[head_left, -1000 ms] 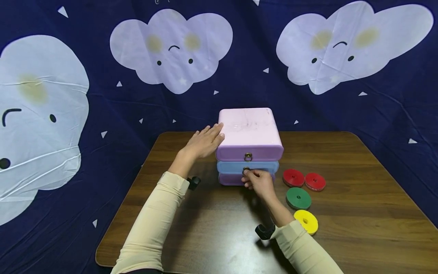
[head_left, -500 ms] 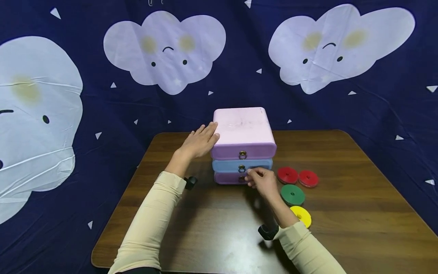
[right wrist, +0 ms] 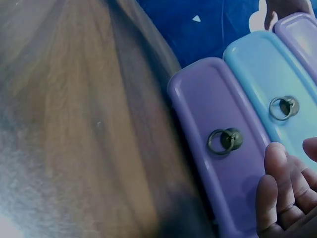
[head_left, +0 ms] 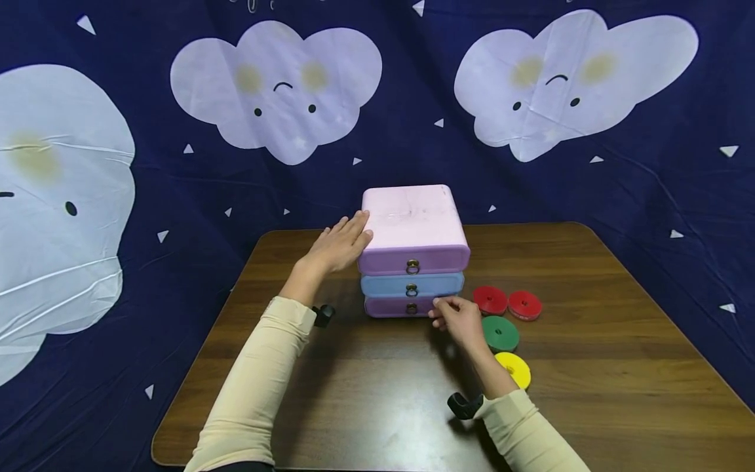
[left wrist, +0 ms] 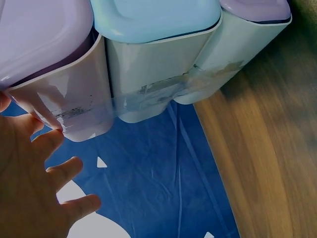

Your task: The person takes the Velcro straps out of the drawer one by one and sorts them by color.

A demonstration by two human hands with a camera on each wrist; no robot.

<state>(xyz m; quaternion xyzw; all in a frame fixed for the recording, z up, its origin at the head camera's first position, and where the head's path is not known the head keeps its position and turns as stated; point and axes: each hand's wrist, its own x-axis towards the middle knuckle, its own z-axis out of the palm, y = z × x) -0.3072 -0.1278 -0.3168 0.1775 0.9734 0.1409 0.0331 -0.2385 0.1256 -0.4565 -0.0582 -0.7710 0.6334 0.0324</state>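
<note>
A small chest of three stacked drawers, with a pale pink top, stands in the middle of the table. Its top drawer is purple, the middle drawer light blue and the bottom drawer purple. Each front carries a brass ring pull. My left hand rests with straight fingers against the chest's upper left side. My right hand hovers by the lower right of the drawer fronts, fingers loosely bent. In the right wrist view nothing lies between its fingers, and the bottom ring pull hangs apart from it.
Right of the chest, on the wooden table, lie a red roll, a second red roll, a green roll and a yellow roll, partly behind my right forearm. A dark blue cloud-print cloth hangs behind.
My right hand has let go of the blue drawer's ring pull and drawn away to the right and slightly down. My left hand stays against the chest. The whole view has shifted slightly.
</note>
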